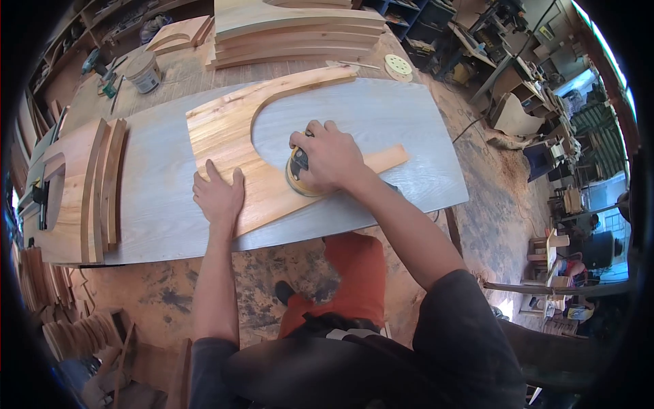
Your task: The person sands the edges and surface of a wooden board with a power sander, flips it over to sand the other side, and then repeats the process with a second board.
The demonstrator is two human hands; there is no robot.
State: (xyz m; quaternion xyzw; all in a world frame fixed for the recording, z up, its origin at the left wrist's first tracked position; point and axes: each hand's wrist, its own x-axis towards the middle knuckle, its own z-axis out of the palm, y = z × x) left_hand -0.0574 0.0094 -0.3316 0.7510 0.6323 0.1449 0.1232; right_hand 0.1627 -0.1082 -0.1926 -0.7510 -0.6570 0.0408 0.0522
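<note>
A U-shaped wooden panel (235,140) with a curved cutout lies flat on the grey board (155,163). My right hand (332,158) is wrapped over the top of a yellow and black orbital sander (297,168), whose pad rests on the panel's near arm. The sander is partly hidden under my fingers and palm. At the panel's near left edge, my left hand (219,193) lies flat on the wood, fingers spread and thumb apart, with nothing gripped.
Cut wooden panels are stacked at the back (296,41), and several more boards (102,184) stand at the left. A white tub (143,72), a green drill (92,63) and a round perforated disc (398,67) sit on the far tabletop. Sawdust covers the floor (501,204).
</note>
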